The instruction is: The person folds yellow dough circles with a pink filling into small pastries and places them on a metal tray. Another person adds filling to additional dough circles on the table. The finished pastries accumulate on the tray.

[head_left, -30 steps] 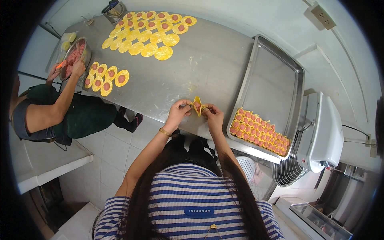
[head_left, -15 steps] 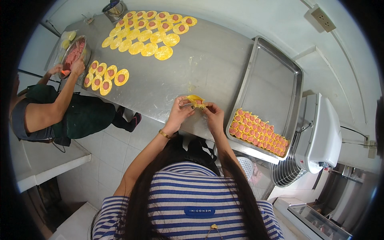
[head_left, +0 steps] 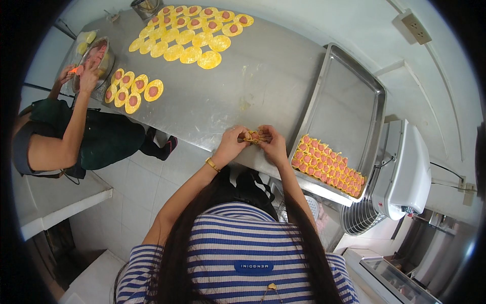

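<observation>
Between my two hands, near the front edge of the steel table (head_left: 212, 109), is a dumpling (head_left: 254, 136) with a yellow wrapper gathered around pink meat filling. My left hand (head_left: 233, 143) pinches its left side, and my right hand (head_left: 274, 144) pinches the right side. To my right, a deep metal tray (head_left: 330, 83) holds rows of similar open-topped dumplings (head_left: 328, 166) packed in its near part. Flat yellow wrappers (head_left: 190, 54) lie in rows at the far left, some topped with meat. A smaller group of meat-topped wrappers (head_left: 154, 90) sits closer to the co-worker.
At the left a co-worker's hand (head_left: 89, 78) works over a metal bowl of pink meat (head_left: 104, 63), an orange-handled tool in the other. A metal pot (head_left: 146, 7) stands at the back. A white machine with a wire guard (head_left: 405, 167) stands right of the tray.
The wrapper, earlier open and raised at the back, is now folded in around the meat. My hands have come closer together. The co-worker's hands have shifted at the bowl.
</observation>
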### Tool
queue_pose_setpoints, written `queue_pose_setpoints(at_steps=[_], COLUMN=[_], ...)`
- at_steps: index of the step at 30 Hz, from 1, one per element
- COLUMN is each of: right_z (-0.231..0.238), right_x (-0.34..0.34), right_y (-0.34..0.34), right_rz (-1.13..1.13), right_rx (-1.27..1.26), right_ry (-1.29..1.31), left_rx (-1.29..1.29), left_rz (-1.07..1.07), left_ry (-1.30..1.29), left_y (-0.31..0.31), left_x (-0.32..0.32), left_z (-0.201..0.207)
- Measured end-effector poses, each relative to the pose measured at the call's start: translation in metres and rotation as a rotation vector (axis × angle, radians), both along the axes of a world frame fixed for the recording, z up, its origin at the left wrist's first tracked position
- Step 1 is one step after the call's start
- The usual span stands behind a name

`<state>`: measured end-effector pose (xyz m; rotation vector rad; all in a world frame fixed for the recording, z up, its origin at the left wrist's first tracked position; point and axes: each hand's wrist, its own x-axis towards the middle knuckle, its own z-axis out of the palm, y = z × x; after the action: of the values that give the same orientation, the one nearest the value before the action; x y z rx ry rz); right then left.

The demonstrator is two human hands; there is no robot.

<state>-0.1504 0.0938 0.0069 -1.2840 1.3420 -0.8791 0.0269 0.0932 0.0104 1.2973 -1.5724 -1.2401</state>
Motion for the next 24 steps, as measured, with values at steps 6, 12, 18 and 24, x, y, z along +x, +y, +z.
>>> queue_pose_setpoints(at_steps=[6,12,18,24], right_z=[0.002,0.009,0.004,0.004], right_x=[-0.002,-0.011,-0.006,-0.005], right_y=[-0.007,0.002,0.010,0.004], right_rz=[0.080,0.135,0.019,0.010], right_rx=[-0.179,-0.303,-0.223,-0.357], right_ry=[0.282,0.499,0.412,0.418], left_rx=[0.034,-0.176,-0.055,-0.074], left_rz=[0.045,-0.054,-0.173,-0.165], left_ry=[-0.079,-0.370,-0.175,-0.265], left_y=[-0.001,-0.001,-0.004,-0.014], left_x=[-0.010,-0.009,-0.010,-0.013], left_z=[0.007,0.007,0.000,-0.005])
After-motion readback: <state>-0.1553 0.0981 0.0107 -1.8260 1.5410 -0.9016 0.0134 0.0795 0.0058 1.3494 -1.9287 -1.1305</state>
